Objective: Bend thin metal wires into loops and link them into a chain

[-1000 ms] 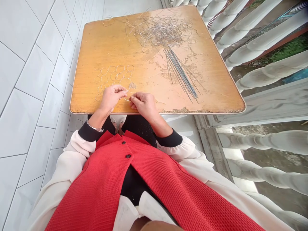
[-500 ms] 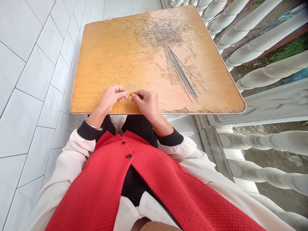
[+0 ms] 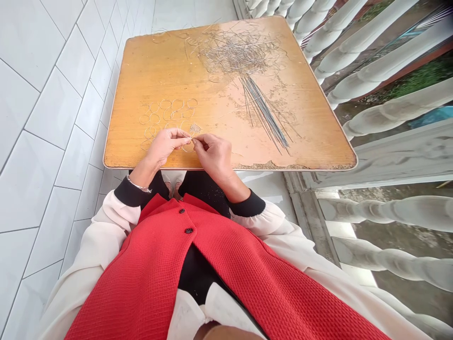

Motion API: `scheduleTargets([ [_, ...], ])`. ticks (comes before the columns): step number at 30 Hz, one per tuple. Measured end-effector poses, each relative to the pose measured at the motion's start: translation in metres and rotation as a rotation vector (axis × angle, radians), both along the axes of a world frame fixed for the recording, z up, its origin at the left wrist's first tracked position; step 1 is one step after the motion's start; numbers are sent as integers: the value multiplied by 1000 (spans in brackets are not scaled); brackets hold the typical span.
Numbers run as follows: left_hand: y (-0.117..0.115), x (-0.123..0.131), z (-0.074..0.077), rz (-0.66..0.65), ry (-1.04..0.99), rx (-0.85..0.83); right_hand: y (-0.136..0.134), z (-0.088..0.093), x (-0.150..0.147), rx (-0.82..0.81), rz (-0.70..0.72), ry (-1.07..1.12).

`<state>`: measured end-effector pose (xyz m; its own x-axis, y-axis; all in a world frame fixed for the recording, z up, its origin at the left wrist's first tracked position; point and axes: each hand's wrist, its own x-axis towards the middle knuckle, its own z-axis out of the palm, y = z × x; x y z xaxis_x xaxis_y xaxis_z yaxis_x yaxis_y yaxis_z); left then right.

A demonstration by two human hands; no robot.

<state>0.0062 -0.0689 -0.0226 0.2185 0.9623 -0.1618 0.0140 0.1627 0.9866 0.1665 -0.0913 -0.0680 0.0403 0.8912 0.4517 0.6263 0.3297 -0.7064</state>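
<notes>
Left hand (image 3: pixel 164 145) and right hand (image 3: pixel 214 153) meet fingertip to fingertip over the near edge of the table (image 3: pixel 148 71). Each is closed in a thumb-and-forefinger pinch on the same thin wire piece (image 3: pixel 191 138); the other fingers are curled, not spread. The wire piece sits right between the two hands, just above the tabletop. Its short visible run lies roughly left to right, from one pinch to the other. It is too fine to tell whether it is bent or already looped.

Wire rings (image 3: pixel 166 111) lie flat in loose rows just beyond the left hand, many touching each other. The nearest ones are partly hidden behind the knuckles, so the left hand is the nearer one to them.

A bundle of straight wires (image 3: pixel 267 111) lies beyond and to the right of the right hand, apart from it. Its long axis runs diagonally, with the far end toward the table's middle and the near end toward the right edge — the right hand is nearer.

A wire tangle (image 3: pixel 237 49) sits at the far side, touching the bundle's far end and well apart from both hands.

A bracelet (image 3: pixel 138 188) is on the left wrist. A white balustrade (image 3: pixel 371 71) runs along the right side.
</notes>
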Motion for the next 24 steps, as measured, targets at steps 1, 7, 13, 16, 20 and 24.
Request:
scheduleTargets([
  [1,1,0,-1,4,6,4,0,-1,0,7,8,-7],
  [7,5,2,-3,19,68,26,2,0,3,-11,35,-75],
  [13,11,2,-8,132,249,114,12,9,8,-69,-39,-215],
  [16,14,-9,-11,213,333,239,19,15,9,-131,-69,-321],
  [20,15,-27,-12,302,429,411,27,16,7,-213,-84,-436],
  [24,11,-38,-18,268,566,481,30,14,1,-254,-83,-489],
])
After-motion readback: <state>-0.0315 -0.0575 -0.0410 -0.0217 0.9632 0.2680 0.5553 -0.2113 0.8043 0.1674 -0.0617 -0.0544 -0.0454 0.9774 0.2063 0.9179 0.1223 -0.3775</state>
